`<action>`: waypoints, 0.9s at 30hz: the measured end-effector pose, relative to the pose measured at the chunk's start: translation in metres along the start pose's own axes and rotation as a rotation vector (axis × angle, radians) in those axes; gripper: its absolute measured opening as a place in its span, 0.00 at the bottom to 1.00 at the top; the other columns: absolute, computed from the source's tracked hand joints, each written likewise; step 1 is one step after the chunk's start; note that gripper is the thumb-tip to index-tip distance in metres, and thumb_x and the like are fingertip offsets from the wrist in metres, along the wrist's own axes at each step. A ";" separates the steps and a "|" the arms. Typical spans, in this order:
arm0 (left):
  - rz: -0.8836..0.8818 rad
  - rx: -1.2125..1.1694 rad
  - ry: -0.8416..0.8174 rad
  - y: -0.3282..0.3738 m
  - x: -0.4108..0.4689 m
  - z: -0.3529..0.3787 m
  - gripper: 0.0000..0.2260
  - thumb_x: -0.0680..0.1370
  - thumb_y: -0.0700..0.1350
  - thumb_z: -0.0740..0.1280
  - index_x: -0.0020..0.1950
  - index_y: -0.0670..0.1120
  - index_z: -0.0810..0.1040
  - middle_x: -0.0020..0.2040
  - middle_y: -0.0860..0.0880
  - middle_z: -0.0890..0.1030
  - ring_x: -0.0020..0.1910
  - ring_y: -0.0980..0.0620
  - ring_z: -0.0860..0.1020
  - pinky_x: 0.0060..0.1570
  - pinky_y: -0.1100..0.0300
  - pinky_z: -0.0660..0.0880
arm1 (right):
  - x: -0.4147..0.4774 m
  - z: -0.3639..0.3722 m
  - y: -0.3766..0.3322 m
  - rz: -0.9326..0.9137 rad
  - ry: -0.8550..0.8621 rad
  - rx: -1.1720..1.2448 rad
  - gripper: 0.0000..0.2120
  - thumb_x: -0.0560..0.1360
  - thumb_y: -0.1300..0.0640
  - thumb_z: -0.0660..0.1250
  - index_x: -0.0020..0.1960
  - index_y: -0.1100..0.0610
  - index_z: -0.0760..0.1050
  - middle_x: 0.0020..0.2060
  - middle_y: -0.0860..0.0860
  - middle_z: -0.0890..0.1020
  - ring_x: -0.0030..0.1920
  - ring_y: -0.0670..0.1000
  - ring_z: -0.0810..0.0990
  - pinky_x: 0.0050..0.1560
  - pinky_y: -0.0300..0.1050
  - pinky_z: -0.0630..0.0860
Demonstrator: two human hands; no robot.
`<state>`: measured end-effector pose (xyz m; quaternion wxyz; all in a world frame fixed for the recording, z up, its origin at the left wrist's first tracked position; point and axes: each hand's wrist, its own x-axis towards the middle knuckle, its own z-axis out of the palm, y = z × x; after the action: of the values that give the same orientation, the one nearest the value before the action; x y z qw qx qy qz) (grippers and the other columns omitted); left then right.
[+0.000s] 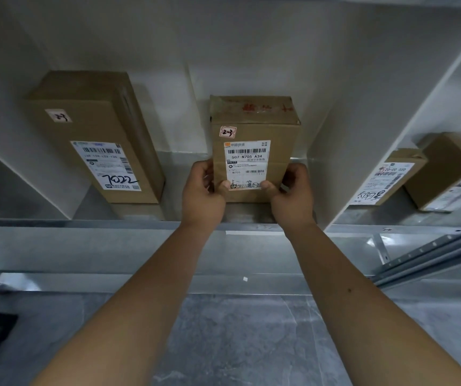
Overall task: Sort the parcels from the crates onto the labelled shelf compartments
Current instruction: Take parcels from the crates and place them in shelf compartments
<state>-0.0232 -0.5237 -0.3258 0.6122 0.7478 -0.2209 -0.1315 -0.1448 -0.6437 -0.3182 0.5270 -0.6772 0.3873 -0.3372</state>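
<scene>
Parcel [254, 151] tagged 2-3 is standing upright on the shelf [140, 227], just right of a taller carton [95, 135]. You're gripping its lower corners: left hand [202, 195] curling round the left edge, right hand [293, 195] round the right edge, thumbs pressing the label. It's looking stiff and light, so keep holding low at the sides. Other parcels [390, 176] are lying far right.

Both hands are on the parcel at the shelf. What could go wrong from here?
1. The left hand and right hand grip only the lower end of the upright parcel, which stands near the shelf edge; on release it might tip forward.
2. Its sticker reads 2-3, but no compartment label is readable, so a missort is possible.
</scene>
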 end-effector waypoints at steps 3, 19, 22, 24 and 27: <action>-0.054 -0.080 0.006 0.000 -0.001 -0.001 0.25 0.78 0.36 0.74 0.72 0.48 0.72 0.65 0.53 0.81 0.64 0.56 0.79 0.61 0.70 0.75 | 0.000 -0.002 0.002 0.087 0.002 0.134 0.22 0.72 0.65 0.78 0.62 0.54 0.75 0.58 0.47 0.84 0.59 0.45 0.82 0.57 0.36 0.80; -0.153 -0.006 -0.002 0.042 -0.126 -0.055 0.12 0.79 0.39 0.73 0.58 0.53 0.81 0.61 0.51 0.82 0.63 0.54 0.80 0.63 0.60 0.75 | -0.124 -0.050 -0.029 0.260 -0.002 0.162 0.07 0.74 0.69 0.74 0.48 0.59 0.83 0.42 0.52 0.85 0.42 0.47 0.82 0.49 0.41 0.78; -0.106 0.096 -0.048 0.060 -0.175 -0.077 0.14 0.78 0.38 0.74 0.57 0.56 0.80 0.60 0.49 0.82 0.59 0.55 0.80 0.62 0.64 0.74 | -0.158 -0.056 -0.054 0.288 -0.072 0.147 0.06 0.74 0.67 0.74 0.47 0.58 0.82 0.40 0.52 0.84 0.40 0.48 0.81 0.46 0.42 0.77; -0.083 0.165 -0.049 0.067 -0.207 -0.096 0.17 0.77 0.38 0.75 0.56 0.59 0.79 0.57 0.50 0.82 0.56 0.55 0.81 0.58 0.66 0.73 | -0.180 -0.055 -0.063 0.298 -0.131 0.127 0.07 0.73 0.67 0.74 0.46 0.56 0.82 0.39 0.51 0.84 0.40 0.48 0.80 0.46 0.42 0.76; -0.052 0.232 -0.029 0.075 -0.250 -0.127 0.18 0.76 0.38 0.76 0.55 0.60 0.78 0.55 0.53 0.82 0.56 0.59 0.81 0.57 0.66 0.75 | -0.217 -0.049 -0.069 0.258 -0.237 0.043 0.10 0.72 0.66 0.75 0.45 0.52 0.81 0.41 0.49 0.84 0.42 0.47 0.81 0.49 0.42 0.77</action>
<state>-0.1934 -0.3031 -0.2434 0.5147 0.8170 -0.2243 -0.1317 -0.2775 -0.4651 -0.2507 0.6222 -0.6455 0.3990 -0.1924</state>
